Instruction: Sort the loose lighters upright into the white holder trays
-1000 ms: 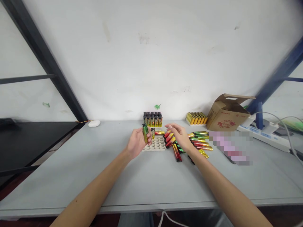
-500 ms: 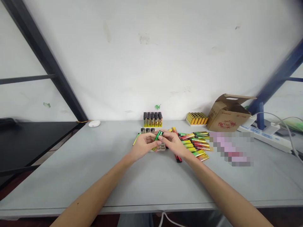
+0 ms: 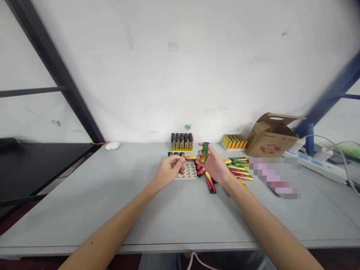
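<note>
A green-and-yellow lighter (image 3: pixel 204 152) is held upright in my right hand (image 3: pixel 214 164), above the right side of a pale tray with round holes (image 3: pixel 191 174). Over the tray's left part is my left hand (image 3: pixel 169 171), its fingers curled and pressed together; whatever they may hold is too small to tell. Several black-topped lighters (image 3: pixel 176 154) stand at the tray's back left. A red-and-yellow lighter (image 3: pixel 190 158) lies at its back edge. Beside and behind my right hand, loose red, green and yellow lighters (image 3: pixel 239 171) are spread on the grey table (image 3: pixel 135 221).
Behind the tray stands a full block of lighters (image 3: pixel 182 142). A tray of yellow cylinders (image 3: pixel 234 141) and an open cardboard box (image 3: pixel 271 138) are at the back right, with a white power strip (image 3: pixel 317 165) further right. A white case (image 3: pixel 112 146) lies back left.
My hands have moved apart. The green lighter, earlier between both hands, is now in my right hand, further right and higher. More of the holed tray shows.
</note>
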### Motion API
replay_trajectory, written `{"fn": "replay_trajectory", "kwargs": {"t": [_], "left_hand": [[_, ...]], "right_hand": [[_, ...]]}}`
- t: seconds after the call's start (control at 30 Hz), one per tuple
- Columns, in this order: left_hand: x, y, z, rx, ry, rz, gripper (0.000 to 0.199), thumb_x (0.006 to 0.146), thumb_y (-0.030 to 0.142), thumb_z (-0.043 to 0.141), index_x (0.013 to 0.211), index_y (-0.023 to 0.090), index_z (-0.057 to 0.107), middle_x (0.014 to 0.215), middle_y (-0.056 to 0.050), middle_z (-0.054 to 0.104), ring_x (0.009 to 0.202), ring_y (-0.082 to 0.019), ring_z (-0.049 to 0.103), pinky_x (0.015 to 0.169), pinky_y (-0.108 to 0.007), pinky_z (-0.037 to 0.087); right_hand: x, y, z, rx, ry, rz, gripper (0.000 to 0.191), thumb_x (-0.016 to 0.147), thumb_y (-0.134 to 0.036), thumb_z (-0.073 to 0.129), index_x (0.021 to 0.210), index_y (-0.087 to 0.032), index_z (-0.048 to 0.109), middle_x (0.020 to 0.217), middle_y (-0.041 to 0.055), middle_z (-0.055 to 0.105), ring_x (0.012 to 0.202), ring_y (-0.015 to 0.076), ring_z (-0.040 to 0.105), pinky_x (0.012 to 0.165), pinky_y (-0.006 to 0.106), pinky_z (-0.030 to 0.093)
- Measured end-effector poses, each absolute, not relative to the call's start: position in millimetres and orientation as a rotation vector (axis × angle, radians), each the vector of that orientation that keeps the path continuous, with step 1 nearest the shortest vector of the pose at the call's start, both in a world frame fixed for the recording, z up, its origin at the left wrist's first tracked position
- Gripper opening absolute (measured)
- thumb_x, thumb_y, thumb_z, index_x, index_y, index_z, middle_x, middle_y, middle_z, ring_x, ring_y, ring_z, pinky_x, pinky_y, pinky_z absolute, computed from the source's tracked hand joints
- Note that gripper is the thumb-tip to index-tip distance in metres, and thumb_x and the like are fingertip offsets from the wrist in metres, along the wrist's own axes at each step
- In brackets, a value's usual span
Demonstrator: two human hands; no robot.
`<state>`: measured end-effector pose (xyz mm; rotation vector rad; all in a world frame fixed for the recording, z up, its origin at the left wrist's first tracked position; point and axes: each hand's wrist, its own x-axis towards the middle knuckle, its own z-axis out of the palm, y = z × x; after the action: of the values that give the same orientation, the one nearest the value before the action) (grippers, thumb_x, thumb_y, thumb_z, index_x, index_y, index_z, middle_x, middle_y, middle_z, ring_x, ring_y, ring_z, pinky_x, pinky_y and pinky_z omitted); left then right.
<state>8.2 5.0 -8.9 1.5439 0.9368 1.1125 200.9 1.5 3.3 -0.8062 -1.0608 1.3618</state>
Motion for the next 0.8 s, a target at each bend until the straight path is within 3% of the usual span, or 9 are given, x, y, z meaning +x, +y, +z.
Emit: {"fn": "replay_trajectory", "kwargs": {"t": [0.17,0.27,0.43,0.8], "left_hand": [[6,6,-6,1.528,0.957,1.173,0.016,0.082,0.031,0.061,0.077,0.016,0.062,0.062,0.002,0.060,0.052,-0.011,0.059,0.055,-0.024,0.050],[6,6,-7,1.536,0.963,1.158,0.015,0.082,0.030,0.060,0.077,0.016,0.062,0.062,0.002,0.060,0.052,-0.011,0.058,0.054,-0.024,0.049],[5,6,-5,1.539,0.969,1.183,0.017,0.083,0.030,0.059,0.076,0.016,0.063,0.062,0.001,0.060,0.054,-0.011,0.057,0.054,-0.024,0.048],[-2,8,3,1.503,1.032,1.317,0.018,0.081,0.032,0.062,0.073,0.016,0.066,0.056,0.001,0.058,0.052,-0.012,0.054,0.055,-0.024,0.046]], "right_hand": [[206,6,2,-0.714,-0.923,1.434,0.051,0.082,-0.069,0.048,0.107,-0.027,0.064,0.075,0.0001,0.055,0.069,0.0164,0.056,0.074,0.033,0.050],[207,8,1,-0.728,-0.882,1.431,0.048,0.081,-0.068,0.049,0.094,-0.024,0.064,0.069,-0.0004,0.050,0.064,0.0160,0.051,0.067,0.031,0.048],[208,10,1,-0.792,-0.861,1.445,0.038,0.080,-0.060,0.049,0.069,-0.024,0.047,0.062,-0.0018,0.039,0.056,0.0151,0.041,0.053,0.027,0.039],[203,8,-3,-0.822,-0.972,1.513,0.036,0.078,-0.057,0.045,0.067,-0.023,0.044,0.061,-0.0031,0.035,0.053,0.0137,0.037,0.048,0.025,0.035]]}}
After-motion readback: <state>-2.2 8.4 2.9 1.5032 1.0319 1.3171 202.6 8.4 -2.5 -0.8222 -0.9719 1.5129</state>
